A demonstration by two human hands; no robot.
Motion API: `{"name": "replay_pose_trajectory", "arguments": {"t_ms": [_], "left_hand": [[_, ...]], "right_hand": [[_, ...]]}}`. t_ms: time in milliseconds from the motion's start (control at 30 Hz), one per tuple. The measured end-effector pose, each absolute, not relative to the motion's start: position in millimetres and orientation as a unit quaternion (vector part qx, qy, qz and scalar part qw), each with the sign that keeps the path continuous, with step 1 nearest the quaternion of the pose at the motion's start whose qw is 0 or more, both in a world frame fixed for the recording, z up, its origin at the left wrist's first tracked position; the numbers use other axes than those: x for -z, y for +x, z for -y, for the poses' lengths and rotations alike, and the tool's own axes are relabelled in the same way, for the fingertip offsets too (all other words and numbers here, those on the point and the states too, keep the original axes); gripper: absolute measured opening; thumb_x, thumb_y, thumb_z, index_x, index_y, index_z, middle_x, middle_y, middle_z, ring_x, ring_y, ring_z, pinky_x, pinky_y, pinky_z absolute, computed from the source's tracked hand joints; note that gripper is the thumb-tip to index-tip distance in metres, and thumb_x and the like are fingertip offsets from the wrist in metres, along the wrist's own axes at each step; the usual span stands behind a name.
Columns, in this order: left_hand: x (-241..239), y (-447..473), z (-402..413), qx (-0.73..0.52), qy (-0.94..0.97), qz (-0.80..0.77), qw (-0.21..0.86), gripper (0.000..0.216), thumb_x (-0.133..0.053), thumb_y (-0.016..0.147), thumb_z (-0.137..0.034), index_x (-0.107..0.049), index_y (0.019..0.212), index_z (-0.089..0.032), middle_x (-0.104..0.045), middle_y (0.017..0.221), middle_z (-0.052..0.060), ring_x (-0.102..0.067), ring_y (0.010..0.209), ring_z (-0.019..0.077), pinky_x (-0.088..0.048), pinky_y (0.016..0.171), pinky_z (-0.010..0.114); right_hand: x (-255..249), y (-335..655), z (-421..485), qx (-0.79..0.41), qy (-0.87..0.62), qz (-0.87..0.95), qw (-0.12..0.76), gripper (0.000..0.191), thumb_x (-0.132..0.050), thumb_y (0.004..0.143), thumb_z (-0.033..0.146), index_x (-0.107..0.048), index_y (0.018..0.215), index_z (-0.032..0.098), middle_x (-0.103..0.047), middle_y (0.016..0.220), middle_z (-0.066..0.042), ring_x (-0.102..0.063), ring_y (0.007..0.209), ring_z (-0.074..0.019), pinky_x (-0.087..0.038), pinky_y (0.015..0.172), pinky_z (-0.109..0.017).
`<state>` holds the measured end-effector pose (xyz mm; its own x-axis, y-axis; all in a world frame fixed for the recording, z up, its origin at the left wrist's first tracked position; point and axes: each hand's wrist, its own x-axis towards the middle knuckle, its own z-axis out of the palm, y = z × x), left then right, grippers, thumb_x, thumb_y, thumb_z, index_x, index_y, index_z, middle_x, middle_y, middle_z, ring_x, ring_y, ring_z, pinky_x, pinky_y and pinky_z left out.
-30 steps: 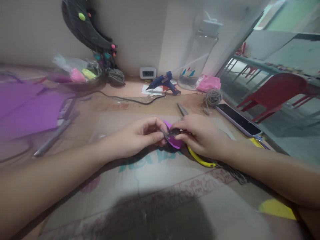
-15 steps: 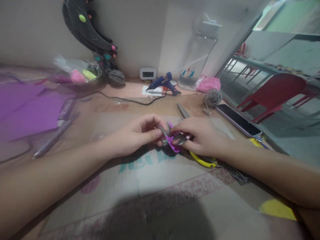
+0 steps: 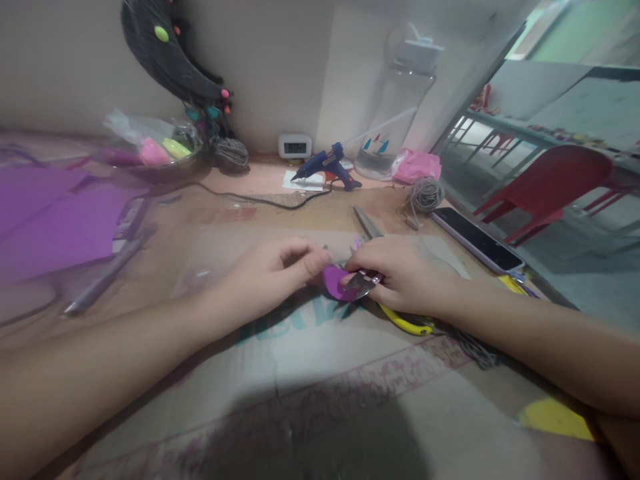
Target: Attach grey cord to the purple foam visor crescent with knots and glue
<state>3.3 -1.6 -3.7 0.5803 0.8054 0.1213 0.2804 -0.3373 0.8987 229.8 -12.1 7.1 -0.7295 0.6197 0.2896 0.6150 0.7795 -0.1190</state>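
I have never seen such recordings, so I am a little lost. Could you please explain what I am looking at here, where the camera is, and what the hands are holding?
There is no machine here: these are a person's two bare hands. The camera is worn on the person's head and looks forward and down, so both arms enter from the bottom. The left hand pinches a small purple piece. The right hand holds scissors with a yellow handle, their blades at that piece. Everything lies on a cardboard sheet. Further back are a blue glue gun, a phone, a coil of grey twine and purple sheets.
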Motion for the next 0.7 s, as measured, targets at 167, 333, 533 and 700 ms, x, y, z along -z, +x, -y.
{"name": "replay_pose_trajectory", "arguments": {"t_ms": [167, 333, 533, 700], "left_hand": [[3.5, 2.1, 2.4, -0.267, 0.786, -0.381, 0.407, 0.035, -0.052, 0.090, -0.044, -0.059, 0.069, -0.017, -0.049, 0.062, -0.002, -0.043, 0.060, 0.0118, -0.030, 0.053, 0.023], [4.7, 3.6, 0.5, -0.276, 0.772, -0.362, 0.444, 0.026, -0.049, 0.092, -0.035, -0.066, 0.083, -0.018, -0.063, 0.074, -0.001, -0.052, 0.068, 0.0132, -0.039, 0.062, 0.023], [8.3, 4.7, -2.8, -0.297, 0.758, -0.358, 0.457, 0.019, -0.052, 0.090, -0.030, -0.068, 0.090, -0.019, -0.066, 0.079, 0.001, -0.055, 0.069, 0.0136, -0.041, 0.063, 0.024], [6.1, 4.0, -2.9, -0.321, 0.746, -0.366, 0.453, 0.030, -0.048, 0.093, -0.037, -0.062, 0.076, -0.017, -0.061, 0.070, -0.001, -0.052, 0.065, 0.0123, -0.039, 0.061, 0.023]], "right_hand": [[-6.6, 229.8, 12.6, 0.000, -0.330, 0.928, 0.170, 0.010, -0.056, 0.081, 0.018, -0.065, 0.080, 0.017, -0.067, 0.069, -0.003, -0.057, 0.065, -0.0150, -0.035, 0.063, -0.026], [-6.6, 231.6, 12.1, -0.002, -0.346, 0.926, 0.153, 0.013, -0.053, 0.083, 0.021, -0.065, 0.082, 0.017, -0.067, 0.071, -0.003, -0.057, 0.066, -0.0158, -0.035, 0.064, -0.026], [-3.2, 232.5, 11.3, -0.006, -0.350, 0.920, 0.175, 0.012, -0.054, 0.084, 0.023, -0.064, 0.079, 0.018, -0.065, 0.068, -0.003, -0.055, 0.064, -0.0149, -0.034, 0.063, -0.026], [-3.3, 232.3, 10.8, -0.005, -0.344, 0.923, 0.173, 0.011, -0.054, 0.083, 0.021, -0.063, 0.078, 0.018, -0.065, 0.068, -0.002, -0.055, 0.063, -0.0147, -0.034, 0.062, -0.026]]}}
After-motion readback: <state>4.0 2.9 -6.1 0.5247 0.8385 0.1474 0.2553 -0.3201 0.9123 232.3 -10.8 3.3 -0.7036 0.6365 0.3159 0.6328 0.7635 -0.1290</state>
